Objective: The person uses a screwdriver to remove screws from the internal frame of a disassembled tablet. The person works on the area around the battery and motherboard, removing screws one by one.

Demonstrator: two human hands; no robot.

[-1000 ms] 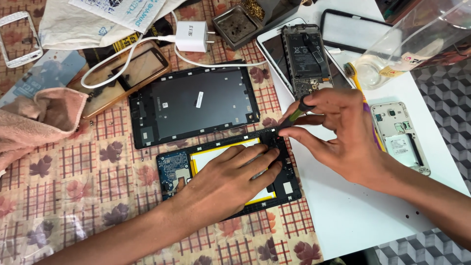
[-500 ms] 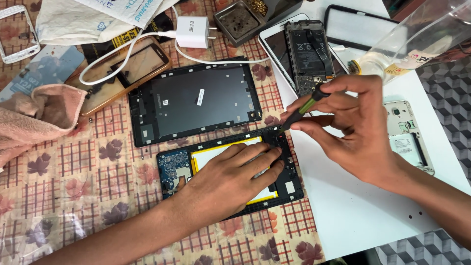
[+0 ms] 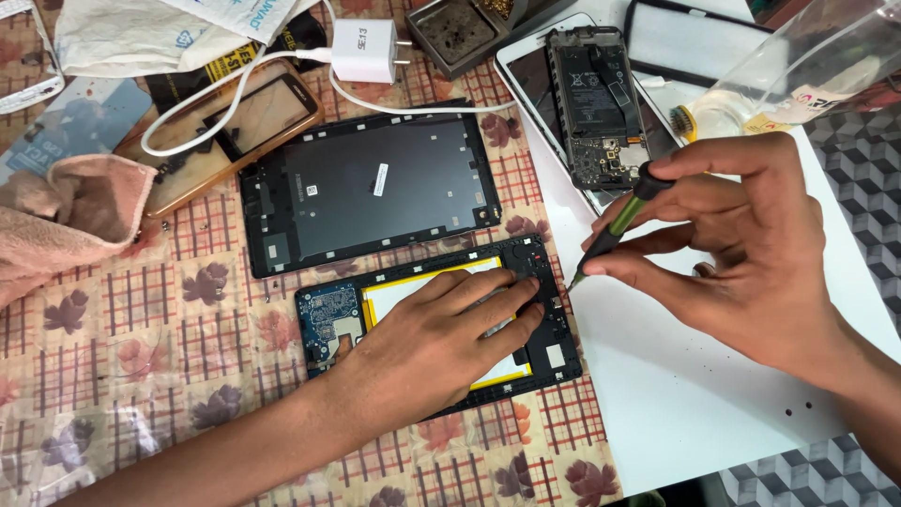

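Left hand (image 3: 436, 343) lies flat, palm down, fingers spread. Right hand (image 3: 741, 249) is raised, fingertips pinched together.

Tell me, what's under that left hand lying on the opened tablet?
The left hand rests flat on the opened tablet, over its yellow-edged battery. A blue circuit board shows beside it. The battery's middle is hidden by the hand.

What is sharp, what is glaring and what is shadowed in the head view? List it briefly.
Head view: even, soft light. The opened tablet under the left hand and the back cover are sharp. The white board is bright and nearly washed out. The clear plastic bag shows glare. A faint shadow lies below the right hand holding the screwdriver. No motion blur is visible.
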